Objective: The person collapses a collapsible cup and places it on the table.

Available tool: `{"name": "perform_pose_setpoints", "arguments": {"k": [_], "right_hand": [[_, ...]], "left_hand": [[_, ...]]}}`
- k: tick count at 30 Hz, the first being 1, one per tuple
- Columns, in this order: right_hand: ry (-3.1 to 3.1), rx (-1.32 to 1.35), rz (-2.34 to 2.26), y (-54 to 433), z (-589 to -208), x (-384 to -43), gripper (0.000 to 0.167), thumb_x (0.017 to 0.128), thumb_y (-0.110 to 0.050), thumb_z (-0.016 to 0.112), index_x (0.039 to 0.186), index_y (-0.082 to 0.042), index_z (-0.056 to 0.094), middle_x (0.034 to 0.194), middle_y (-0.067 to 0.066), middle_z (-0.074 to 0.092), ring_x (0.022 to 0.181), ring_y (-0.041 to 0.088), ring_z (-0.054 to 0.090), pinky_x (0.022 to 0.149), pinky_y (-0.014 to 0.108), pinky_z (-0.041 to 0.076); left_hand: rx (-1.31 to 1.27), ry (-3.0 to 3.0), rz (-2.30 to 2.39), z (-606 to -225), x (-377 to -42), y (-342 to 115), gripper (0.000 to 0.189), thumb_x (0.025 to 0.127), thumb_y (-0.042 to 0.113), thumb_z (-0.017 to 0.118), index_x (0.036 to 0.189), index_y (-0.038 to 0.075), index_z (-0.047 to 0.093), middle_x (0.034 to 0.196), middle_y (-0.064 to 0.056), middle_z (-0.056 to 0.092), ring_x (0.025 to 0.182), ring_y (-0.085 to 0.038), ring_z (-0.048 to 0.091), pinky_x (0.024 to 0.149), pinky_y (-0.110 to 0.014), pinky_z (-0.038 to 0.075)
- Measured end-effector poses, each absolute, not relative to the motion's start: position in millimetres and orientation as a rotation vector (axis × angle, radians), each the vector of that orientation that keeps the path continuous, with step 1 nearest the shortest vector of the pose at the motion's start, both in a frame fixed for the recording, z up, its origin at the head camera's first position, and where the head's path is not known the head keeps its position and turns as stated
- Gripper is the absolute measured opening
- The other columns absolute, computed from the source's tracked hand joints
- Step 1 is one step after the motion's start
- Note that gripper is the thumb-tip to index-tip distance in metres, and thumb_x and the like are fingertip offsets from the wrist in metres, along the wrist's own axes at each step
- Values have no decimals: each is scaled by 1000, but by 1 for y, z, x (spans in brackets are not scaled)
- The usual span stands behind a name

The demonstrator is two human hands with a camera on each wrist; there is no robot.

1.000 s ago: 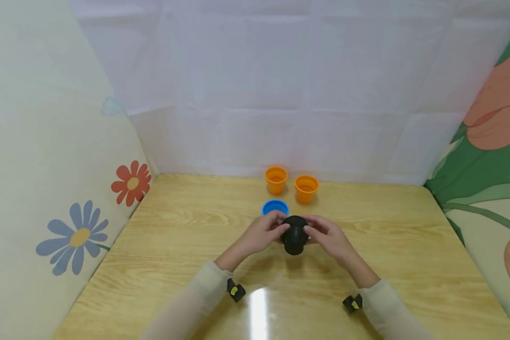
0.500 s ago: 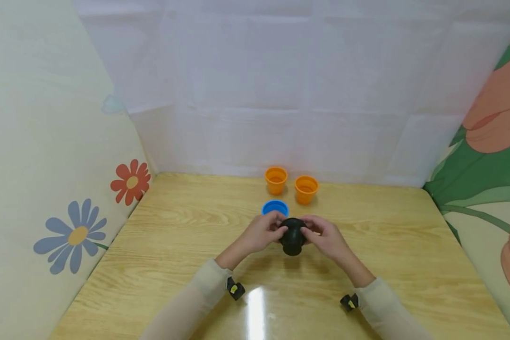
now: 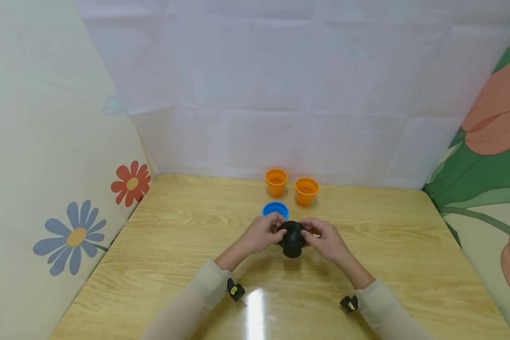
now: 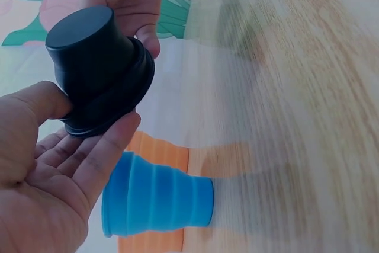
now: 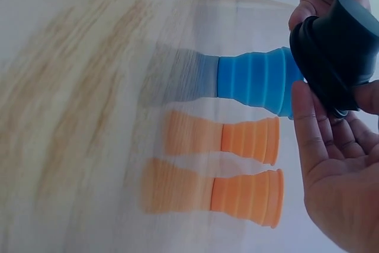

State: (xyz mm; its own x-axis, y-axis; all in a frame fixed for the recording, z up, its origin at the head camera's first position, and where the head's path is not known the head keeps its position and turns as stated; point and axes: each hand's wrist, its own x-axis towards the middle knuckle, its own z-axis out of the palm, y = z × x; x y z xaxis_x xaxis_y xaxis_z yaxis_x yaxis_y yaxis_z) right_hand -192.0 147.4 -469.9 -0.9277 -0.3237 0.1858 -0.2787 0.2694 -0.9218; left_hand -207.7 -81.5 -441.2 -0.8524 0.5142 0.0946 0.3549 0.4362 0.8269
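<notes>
Held up off the table between both hands is a black folding cup (image 3: 292, 243), its narrow base tilted toward me and its wide rim facing away. In the left wrist view the black cup (image 4: 95, 57) looks partly folded near the rim. My left hand (image 3: 258, 234) pinches the rim from the left, thumb on the near side and fingers beyond it. From the right, my right hand (image 3: 327, 240) grips the same rim likewise. Just behind the left fingers stands an upright blue folding cup (image 3: 275, 208), its lower part hidden in the head view.
Two upright orange folding cups, one farther left (image 3: 276, 182) and one nearer right (image 3: 306, 191), stand behind the blue cup on the wooden table (image 3: 187, 226). A white cloth (image 3: 246, 85) hangs along the table's back edge. Flower-printed panels flank both sides.
The black cup has tipped a little, its base now lower and more toward me, and its wider part looks shorter. Both hands keep their grip, the right one having moved slightly left.
</notes>
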Motion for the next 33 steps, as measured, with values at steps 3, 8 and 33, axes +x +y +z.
{"name": "perform_pose_setpoints", "arguments": {"k": [3,8,33], "right_hand": [[2467,-598,-1776,147,-471,-191,27,98,-2,63,124,5,64,97,17,69,87,20,68,68,30,62],[2474,-592,-1760,147,-473,-190,26,98,-2,63,123,5,65,97,17,70,86,18,67,68,30,62],[2237,-567,-1899,158,-474,-190,38,105,-15,56,134,9,56,112,24,68,87,12,69,76,32,62]], "left_hand": [[763,2557,1330,-441,-207,-81,14,97,6,66,110,3,62,90,-6,68,75,-12,60,63,-22,55],[767,2600,1273,-444,-207,-81,13,96,8,67,109,5,63,87,-2,68,74,-11,59,64,-23,54],[728,2329,1471,-443,-205,-89,23,106,14,55,124,1,60,105,-12,69,92,-17,68,76,-33,62]]}}
